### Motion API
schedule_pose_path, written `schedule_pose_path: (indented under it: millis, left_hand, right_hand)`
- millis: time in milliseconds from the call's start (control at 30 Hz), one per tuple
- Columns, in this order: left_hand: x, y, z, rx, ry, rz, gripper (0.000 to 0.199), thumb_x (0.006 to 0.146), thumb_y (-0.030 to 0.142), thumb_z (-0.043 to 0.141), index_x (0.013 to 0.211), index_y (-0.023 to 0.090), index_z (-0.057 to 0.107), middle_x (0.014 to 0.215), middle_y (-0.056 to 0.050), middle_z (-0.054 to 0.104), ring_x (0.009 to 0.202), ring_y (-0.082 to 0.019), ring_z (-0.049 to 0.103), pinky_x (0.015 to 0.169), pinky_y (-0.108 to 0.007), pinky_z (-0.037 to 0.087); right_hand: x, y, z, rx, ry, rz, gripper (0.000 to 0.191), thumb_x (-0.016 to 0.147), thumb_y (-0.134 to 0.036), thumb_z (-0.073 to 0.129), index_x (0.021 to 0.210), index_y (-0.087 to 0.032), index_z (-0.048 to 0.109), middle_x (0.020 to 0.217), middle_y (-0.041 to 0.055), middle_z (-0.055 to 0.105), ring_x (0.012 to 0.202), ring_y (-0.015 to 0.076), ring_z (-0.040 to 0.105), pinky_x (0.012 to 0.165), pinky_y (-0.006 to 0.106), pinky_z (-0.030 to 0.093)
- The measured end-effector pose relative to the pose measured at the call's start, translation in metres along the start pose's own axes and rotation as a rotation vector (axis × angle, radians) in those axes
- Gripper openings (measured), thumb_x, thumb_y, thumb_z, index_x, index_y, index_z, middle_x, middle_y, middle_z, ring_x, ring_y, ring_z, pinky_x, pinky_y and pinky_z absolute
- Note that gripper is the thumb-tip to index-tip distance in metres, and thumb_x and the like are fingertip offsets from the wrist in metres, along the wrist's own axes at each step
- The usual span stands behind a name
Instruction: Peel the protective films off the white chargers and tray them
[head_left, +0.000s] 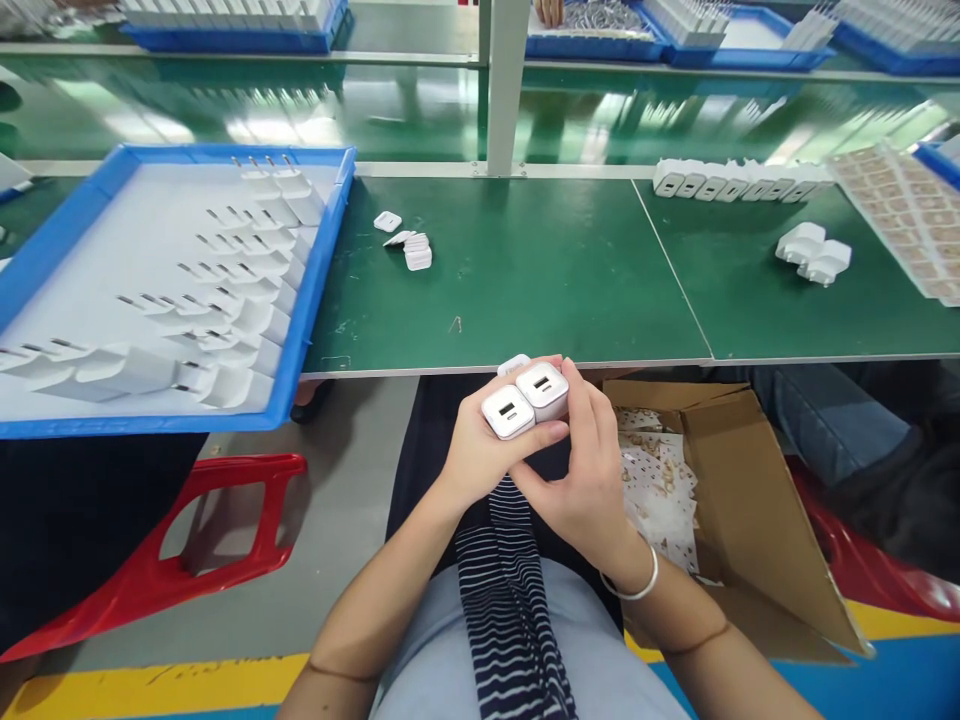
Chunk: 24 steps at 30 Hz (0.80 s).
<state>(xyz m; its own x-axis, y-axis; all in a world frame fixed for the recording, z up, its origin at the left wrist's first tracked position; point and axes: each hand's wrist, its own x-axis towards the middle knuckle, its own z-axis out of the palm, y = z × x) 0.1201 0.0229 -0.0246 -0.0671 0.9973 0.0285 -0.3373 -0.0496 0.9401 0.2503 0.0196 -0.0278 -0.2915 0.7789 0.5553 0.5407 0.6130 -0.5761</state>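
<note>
Two white USB chargers (525, 398) sit side by side above my lap, port faces up. My left hand (480, 452) is closed round them, its thumb along the near side. Part of another white piece (514, 365) shows behind them at the left fingers; I cannot tell its kind. My right hand (583, 480) is closed at the right-hand charger, fingers on its right side and thumb near the left hand's base. On the green table (555, 290) ahead lie several small white caps (418, 252).
A blue tray (296, 340) of white plug chargers stands at left. At right are a charger row (739, 182), loose chargers (814, 252) and a sticker sheet (904, 220). Below are an open cardboard box (757, 510) and a red stool (259, 560). A post (508, 90) rises behind.
</note>
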Motion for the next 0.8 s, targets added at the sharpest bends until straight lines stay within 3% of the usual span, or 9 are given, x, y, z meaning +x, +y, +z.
schedule_pose_path:
  millis: [100,167,267,333,400,500,567,667,800]
  left_hand:
    - [-0.001,0.002,-0.007,0.111,0.016,0.081,0.052,0.072,0.024,0.088,0.122,0.019,0.073,0.121,-0.01,0.076,0.107,-0.022,0.073,0.094,-0.033,0.06]
    - [-0.001,0.003,-0.014,0.241,0.002,0.194,0.049,0.074,0.023,0.086,0.121,0.02,0.074,0.121,-0.01,0.076,0.108,-0.022,0.072,0.099,-0.035,0.058]
    - [-0.002,0.005,-0.022,0.423,-0.138,0.362,0.048,0.075,0.021,0.085,0.122,0.021,0.073,0.121,-0.01,0.076,0.111,-0.024,0.072,0.103,-0.038,0.055]
    - [-0.003,0.007,-0.025,0.502,-0.258,0.44,0.05,0.075,0.021,0.084,0.123,0.02,0.071,0.119,-0.011,0.077,0.111,-0.024,0.072,0.098,-0.035,0.057]
    - [-0.004,0.009,-0.026,0.57,-0.333,0.478,0.049,0.076,0.02,0.082,0.124,0.019,0.07,0.116,-0.011,0.077,0.106,-0.022,0.073,0.092,-0.032,0.059]
    - [-0.007,0.014,-0.026,0.649,-0.407,0.437,0.039,0.078,0.019,0.077,0.117,0.017,0.071,0.109,-0.01,0.077,0.097,-0.02,0.074,0.086,-0.03,0.059]
    - [-0.01,0.019,-0.026,0.686,-0.461,0.368,0.034,0.079,0.018,0.074,0.112,0.016,0.071,0.107,-0.01,0.076,0.096,-0.021,0.073,0.085,-0.031,0.059]
    - [-0.014,0.023,-0.028,0.69,-0.513,0.27,0.034,0.078,0.019,0.073,0.112,0.014,0.072,0.11,-0.012,0.074,0.1,-0.023,0.073,0.086,-0.032,0.059]
    - [-0.016,0.02,-0.034,0.61,-0.454,0.192,0.043,0.076,0.023,0.08,0.118,0.017,0.072,0.121,-0.014,0.073,0.111,-0.027,0.072,0.094,-0.036,0.059]
  right_hand:
    - [0.004,0.007,-0.019,0.164,-0.189,0.003,0.09,0.086,-0.02,0.073,0.163,-0.022,0.025,0.148,0.0174,0.052,0.131,0.0312,0.054,0.107,0.05,0.052]
    - [0.01,0.016,-0.032,0.36,-0.299,0.051,0.081,0.086,-0.022,0.076,0.158,-0.029,0.038,0.149,0.0118,0.053,0.129,0.0278,0.057,0.102,0.043,0.055]
    - [0.024,0.029,-0.045,0.578,-0.208,0.202,0.043,0.092,-0.02,0.07,0.133,-0.033,0.066,0.129,0.0044,0.066,0.115,0.0208,0.063,0.089,0.033,0.057]
    - [0.034,0.035,-0.048,0.628,-0.157,0.283,0.026,0.094,-0.019,0.068,0.116,-0.031,0.074,0.115,0.0028,0.068,0.104,0.0173,0.065,0.083,0.029,0.055]
    - [0.042,0.038,-0.045,0.666,-0.267,0.332,0.015,0.091,-0.021,0.072,0.104,-0.027,0.076,0.104,0.0018,0.07,0.094,0.0156,0.065,0.077,0.028,0.054]
    - [0.051,0.039,-0.037,0.718,-0.463,0.394,0.007,0.083,-0.022,0.08,0.085,-0.022,0.073,0.085,-0.0003,0.069,0.078,0.0135,0.063,0.067,0.025,0.051]
    - [0.054,0.04,-0.031,0.716,-0.489,0.392,0.013,0.081,-0.023,0.081,0.076,-0.02,0.069,0.076,-0.0015,0.066,0.071,0.0126,0.06,0.062,0.025,0.049]
    - [0.056,0.042,-0.025,0.642,-0.441,0.327,0.013,0.084,-0.021,0.078,0.075,-0.02,0.069,0.076,-0.0007,0.067,0.072,0.0132,0.061,0.063,0.026,0.049]
    - [0.055,0.042,-0.031,0.502,-0.267,0.316,0.01,0.089,-0.016,0.072,0.08,-0.021,0.07,0.079,-0.0003,0.069,0.073,0.013,0.063,0.064,0.026,0.051]
